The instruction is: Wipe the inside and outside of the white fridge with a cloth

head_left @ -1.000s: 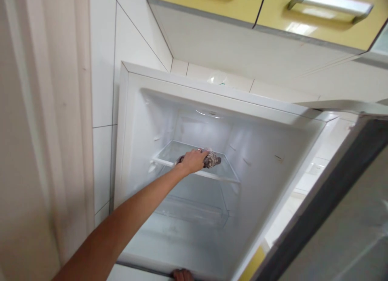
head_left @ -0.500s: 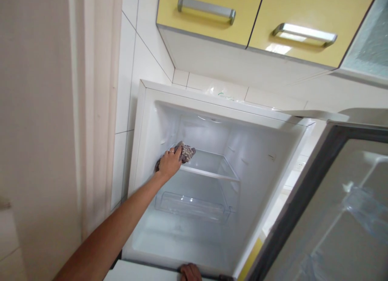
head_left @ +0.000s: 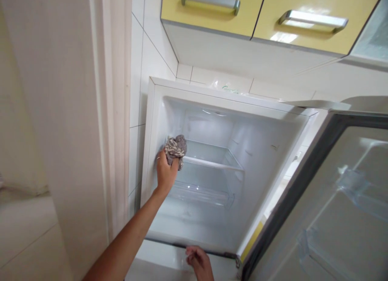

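So we've slid the patterned cloth [head_left: 177,149] leftward: a second ago it was mid-shelf, and now it's bunched up by the left wall [head_left: 172,119] inside the open fridge [head_left: 212,97], near the glass shelf [head_left: 212,163]. Can't tell if it actually touches the wall. Our left hand [head_left: 166,174] has it gripped, thumb on one side. Our right hand [head_left: 198,260] has come off the bottom edge, fingers loosely curled, nothing in them that we can see. Our read: the wiping is shifting from shelf to side wall.
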